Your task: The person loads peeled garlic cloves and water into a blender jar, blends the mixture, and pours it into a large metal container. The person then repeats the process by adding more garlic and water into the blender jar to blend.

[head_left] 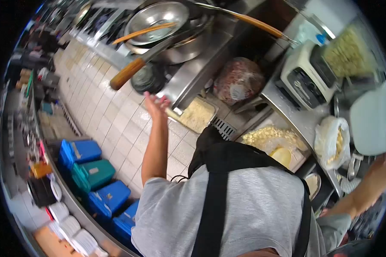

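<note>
Unclasped, the left hand (pixel 157 106) hung near a seemingly heavy pan (pixel 182 54), best held by its handle (pixel 128 73); right hand (pixel 382 170) grip was unclear

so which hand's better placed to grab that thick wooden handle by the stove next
Left, most likely. The left hand looks empty, fingers spread, close to the thick wooden handle. The right hand is on the far side, past the white bag, near the picture's edge.
</note>
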Demonstrator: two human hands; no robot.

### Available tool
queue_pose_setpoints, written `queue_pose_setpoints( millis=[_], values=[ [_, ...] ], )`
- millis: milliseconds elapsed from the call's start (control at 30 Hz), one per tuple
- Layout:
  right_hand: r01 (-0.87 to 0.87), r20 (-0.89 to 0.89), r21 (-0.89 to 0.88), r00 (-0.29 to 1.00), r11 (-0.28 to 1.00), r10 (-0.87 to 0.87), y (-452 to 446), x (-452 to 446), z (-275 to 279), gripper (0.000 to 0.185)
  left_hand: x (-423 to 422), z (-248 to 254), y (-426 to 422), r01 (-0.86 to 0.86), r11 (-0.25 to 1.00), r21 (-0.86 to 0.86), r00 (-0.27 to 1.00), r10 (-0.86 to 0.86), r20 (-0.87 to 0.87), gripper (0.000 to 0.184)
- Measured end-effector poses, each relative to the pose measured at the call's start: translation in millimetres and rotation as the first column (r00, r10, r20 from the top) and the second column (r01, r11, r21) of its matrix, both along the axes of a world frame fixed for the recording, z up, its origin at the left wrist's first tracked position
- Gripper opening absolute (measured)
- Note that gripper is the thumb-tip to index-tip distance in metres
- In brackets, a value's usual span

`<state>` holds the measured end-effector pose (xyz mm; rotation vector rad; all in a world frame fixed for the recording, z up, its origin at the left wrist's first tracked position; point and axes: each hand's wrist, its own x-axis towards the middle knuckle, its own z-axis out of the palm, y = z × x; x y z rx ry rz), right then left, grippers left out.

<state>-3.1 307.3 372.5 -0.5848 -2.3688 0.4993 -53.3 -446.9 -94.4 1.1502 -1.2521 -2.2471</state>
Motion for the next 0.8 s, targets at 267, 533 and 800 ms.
queue_pose_setpoints(
  millis=[267, 533, 800],
  values=[
    [-0.038, -0.110, -0.487, 0.994, 0.873, -0.018, -107.0, 59.0, -147.0, 0.041, -54.8, 45.6, -24.5, 0.615, -0.284, -0.735, 0.788, 0.182, 0.588, 0.107],
    [-0.034, -0.279, -0.603, 0.945, 0.797, -0.170, -157.3, 57.2, -245.8, 0.043, -73.9, 73.7, -16.0, 0.720, -0.320, -0.615, 0.681, 0.155, 0.716, 0.100],
    [0.108, -0.298, -0.475, 0.914, 0.873, -0.275, -164.1, 36.0, -266.0, 0.044, 2.4, 123.9, 53.8, 0.411, -0.207, -0.888, 0.671, -0.590, 0.449, 0.090]
  ],
)
